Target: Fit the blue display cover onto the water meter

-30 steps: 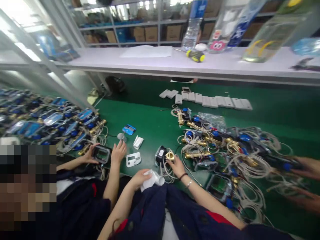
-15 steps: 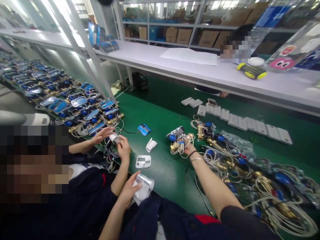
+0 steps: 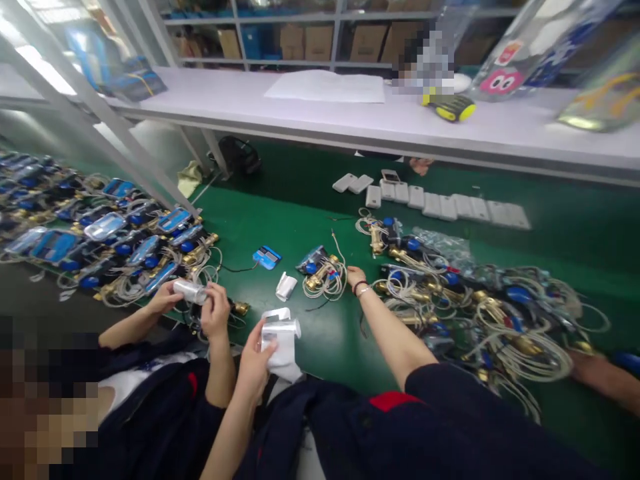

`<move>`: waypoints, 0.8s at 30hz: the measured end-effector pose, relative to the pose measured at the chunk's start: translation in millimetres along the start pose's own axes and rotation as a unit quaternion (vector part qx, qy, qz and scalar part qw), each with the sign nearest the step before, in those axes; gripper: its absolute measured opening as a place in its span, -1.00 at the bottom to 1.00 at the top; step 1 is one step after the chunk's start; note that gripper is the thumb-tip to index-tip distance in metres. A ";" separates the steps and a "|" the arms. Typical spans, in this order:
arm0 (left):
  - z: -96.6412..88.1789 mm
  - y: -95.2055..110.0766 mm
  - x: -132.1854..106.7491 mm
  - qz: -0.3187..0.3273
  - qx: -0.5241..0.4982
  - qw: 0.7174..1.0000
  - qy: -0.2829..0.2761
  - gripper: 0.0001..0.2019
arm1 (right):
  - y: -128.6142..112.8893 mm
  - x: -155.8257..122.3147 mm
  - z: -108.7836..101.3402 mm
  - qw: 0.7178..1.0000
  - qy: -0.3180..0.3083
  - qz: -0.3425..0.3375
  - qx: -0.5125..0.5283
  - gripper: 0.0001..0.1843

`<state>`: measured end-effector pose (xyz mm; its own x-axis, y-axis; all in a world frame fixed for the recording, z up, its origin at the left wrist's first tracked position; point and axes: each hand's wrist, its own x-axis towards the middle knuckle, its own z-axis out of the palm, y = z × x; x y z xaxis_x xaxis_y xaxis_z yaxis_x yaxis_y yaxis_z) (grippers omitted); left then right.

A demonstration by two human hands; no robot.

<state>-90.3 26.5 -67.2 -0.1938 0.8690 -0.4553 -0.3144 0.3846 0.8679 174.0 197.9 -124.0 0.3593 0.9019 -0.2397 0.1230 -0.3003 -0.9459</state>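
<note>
My left hand (image 3: 255,357) is closed on a partly curled sheet of white labels with a shiny backing (image 3: 283,347), just over the front edge of the green table. My right hand (image 3: 355,277) is stretched out beside a brass-bodied meter (image 3: 320,268), which has a blue part and a coiled grey cable and lies on the table. The fingers are at the cable's right side, partly loosened, and do not grip the meter. Between the hands and the co-worker lie a small curled white sheet (image 3: 286,287) and a blue label card (image 3: 267,257). A white panel sticker (image 3: 276,314) shows behind my label sheet.
On my left, a co-worker's hands (image 3: 216,310) hold a rolled clear-white sheet (image 3: 190,291) over a meter. Several meters with cables (image 3: 450,300) crowd the right, where another person's hand (image 3: 590,373) reaches in. White cases (image 3: 440,205) line the back, below a shelf (image 3: 225,100).
The meter, held up in my right hand before, now lies on the table, and that hand has drawn off to its right. My left hand has risen slightly with the label sheet. The view has shifted right.
</note>
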 end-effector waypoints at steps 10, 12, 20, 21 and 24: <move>141.3 -1.8 -26.5 0.058 0.121 0.975 -0.175 -0.33 | 7.3 -178.8 -106.9 0.988 -0.046 -0.019 0.146 -0.60; 164.9 -9.8 -38.7 0.057 0.123 0.968 -0.210 -0.34 | 5.4 -198.1 -125.5 0.988 0.017 -0.051 0.148 -0.56; 212.8 -43.8 -82.8 0.048 0.128 0.948 -0.287 -0.34 | 4.8 -226.4 -185.1 0.988 0.101 -0.084 0.085 -0.57; 214.6 -46.8 -86.8 0.044 0.131 0.945 -0.296 -0.33 | 6.3 -228.2 -188.7 0.988 0.102 -0.076 0.089 -0.58; 214.6 -53.2 -94.3 0.033 0.132 0.937 -0.321 -0.31 | 13.0 -230.8 -195.4 0.985 0.098 -0.050 0.130 -0.59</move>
<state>144.2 -9.1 -27.8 0.4213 0.8694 -0.2581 -0.0648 0.3127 0.9476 273.4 -74.8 -38.2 0.5320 0.8382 -0.1197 -0.0651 -0.1005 -0.9928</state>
